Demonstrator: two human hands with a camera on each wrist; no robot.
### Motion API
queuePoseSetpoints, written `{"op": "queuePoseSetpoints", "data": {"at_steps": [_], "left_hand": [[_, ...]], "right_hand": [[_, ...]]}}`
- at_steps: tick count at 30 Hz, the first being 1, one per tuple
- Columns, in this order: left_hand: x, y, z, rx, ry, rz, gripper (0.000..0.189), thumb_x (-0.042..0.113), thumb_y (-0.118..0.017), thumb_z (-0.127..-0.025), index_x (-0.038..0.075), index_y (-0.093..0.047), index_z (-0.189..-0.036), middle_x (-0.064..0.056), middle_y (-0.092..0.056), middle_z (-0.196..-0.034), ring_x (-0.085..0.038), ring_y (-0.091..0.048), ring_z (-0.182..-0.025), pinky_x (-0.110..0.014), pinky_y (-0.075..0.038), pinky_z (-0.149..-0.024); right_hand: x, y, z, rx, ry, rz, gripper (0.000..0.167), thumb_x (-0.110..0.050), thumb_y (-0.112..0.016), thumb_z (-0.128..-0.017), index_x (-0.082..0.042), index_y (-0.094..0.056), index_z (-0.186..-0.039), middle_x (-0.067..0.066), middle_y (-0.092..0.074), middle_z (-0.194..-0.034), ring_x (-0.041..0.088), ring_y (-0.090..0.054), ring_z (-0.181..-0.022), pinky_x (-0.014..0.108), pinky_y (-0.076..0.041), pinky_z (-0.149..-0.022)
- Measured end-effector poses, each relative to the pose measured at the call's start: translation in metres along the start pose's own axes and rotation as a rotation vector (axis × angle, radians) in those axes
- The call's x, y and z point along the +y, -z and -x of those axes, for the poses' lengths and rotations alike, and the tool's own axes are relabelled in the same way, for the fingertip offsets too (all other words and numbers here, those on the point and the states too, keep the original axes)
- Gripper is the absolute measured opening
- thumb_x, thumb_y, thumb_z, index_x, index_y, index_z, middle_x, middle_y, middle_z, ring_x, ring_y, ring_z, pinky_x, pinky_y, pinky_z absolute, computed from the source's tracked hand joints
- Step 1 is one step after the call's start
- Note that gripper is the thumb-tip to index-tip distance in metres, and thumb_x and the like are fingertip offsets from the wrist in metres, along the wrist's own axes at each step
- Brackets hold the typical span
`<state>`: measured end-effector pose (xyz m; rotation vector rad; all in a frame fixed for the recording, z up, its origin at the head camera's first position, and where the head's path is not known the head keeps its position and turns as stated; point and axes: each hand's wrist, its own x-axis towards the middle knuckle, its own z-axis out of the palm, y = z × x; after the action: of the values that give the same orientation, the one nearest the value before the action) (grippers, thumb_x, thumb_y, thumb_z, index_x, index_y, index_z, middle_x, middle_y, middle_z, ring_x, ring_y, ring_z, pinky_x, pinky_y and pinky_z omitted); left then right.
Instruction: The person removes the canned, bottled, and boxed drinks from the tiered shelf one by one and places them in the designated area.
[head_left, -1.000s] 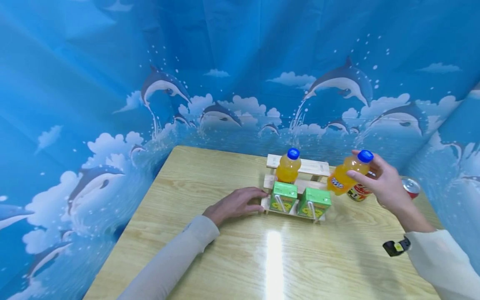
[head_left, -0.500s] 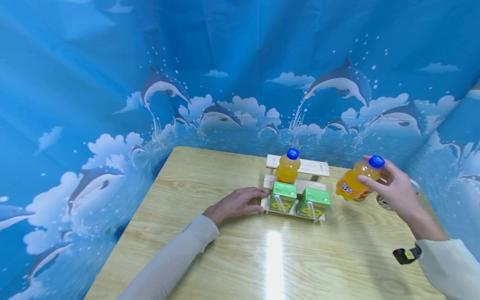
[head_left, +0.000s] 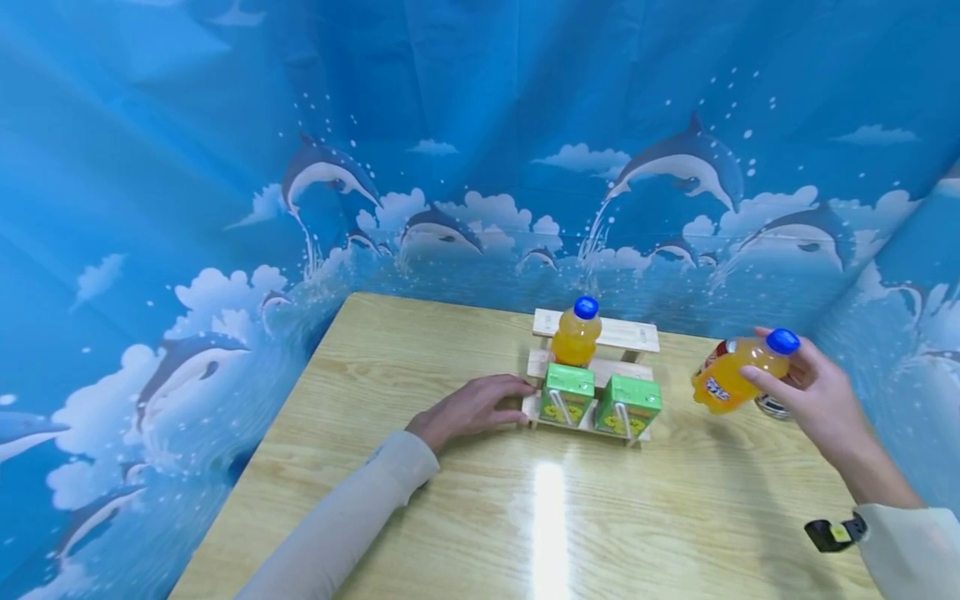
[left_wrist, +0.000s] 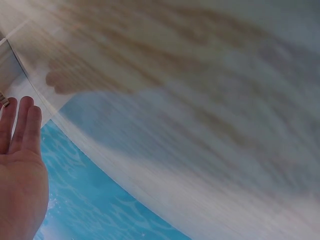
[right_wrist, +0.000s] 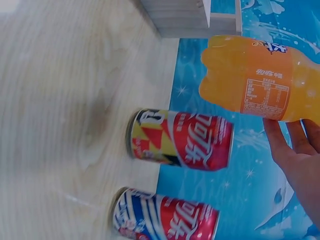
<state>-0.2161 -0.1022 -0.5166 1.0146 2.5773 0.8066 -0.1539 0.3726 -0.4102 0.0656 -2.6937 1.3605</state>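
Observation:
My right hand (head_left: 821, 408) grips a bottle of orange soda (head_left: 738, 379) with a blue cap. The bottle is tilted and held off the table, cap toward the palm. Two soda cans stand below it; the right wrist view shows a red and yellow can (right_wrist: 180, 139) and a red, blue and white can (right_wrist: 165, 215). My left hand (head_left: 476, 408) touches the left end of a small stepped wooden shelf (head_left: 630, 335) with its fingertips, fingers fairly straight. A second orange soda bottle (head_left: 576, 337) stands on the middle step. Two green juice boxes (head_left: 568, 396) sit on the lowest step.
Everything stands on a light wood table (head_left: 360, 367). A blue curtain (head_left: 465, 150) printed with dolphins hangs behind the table and along both sides. On the right wrist there is a black strapped device (head_left: 832, 533).
My right hand has carried the orange soda bottle rightward and a little nearer, away from the shelf and over the cans. The left hand and the shelf have stayed put.

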Motion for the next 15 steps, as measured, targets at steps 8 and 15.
{"op": "queuePoseSetpoints", "data": {"at_steps": [8, 15], "left_hand": [[-0.001, -0.001, -0.001, 0.004, -0.009, 0.001, 0.058, 0.043, -0.072, -0.106, 0.023, -0.057, -0.159, 0.003, -0.056, -0.164, -0.017, -0.051, -0.154, -0.038, -0.045, -0.128], [0.000, 0.000, 0.001, 0.006, -0.004, -0.004, 0.059, 0.045, -0.071, -0.106, 0.023, -0.057, -0.159, 0.003, -0.056, -0.164, -0.017, -0.051, -0.154, -0.039, -0.045, -0.129]], "right_hand": [[0.017, 0.008, 0.010, 0.047, -0.040, 0.022, 0.062, -0.026, -0.072, -0.108, -0.025, -0.048, -0.165, -0.036, -0.052, -0.125, -0.017, -0.056, -0.103, 0.001, -0.051, -0.077], [0.031, 0.014, 0.017, 0.081, -0.126, 0.076, 0.068, -0.037, -0.071, -0.108, -0.029, -0.041, -0.169, -0.030, -0.053, -0.134, -0.017, -0.048, -0.104, 0.000, -0.048, -0.074]]}}
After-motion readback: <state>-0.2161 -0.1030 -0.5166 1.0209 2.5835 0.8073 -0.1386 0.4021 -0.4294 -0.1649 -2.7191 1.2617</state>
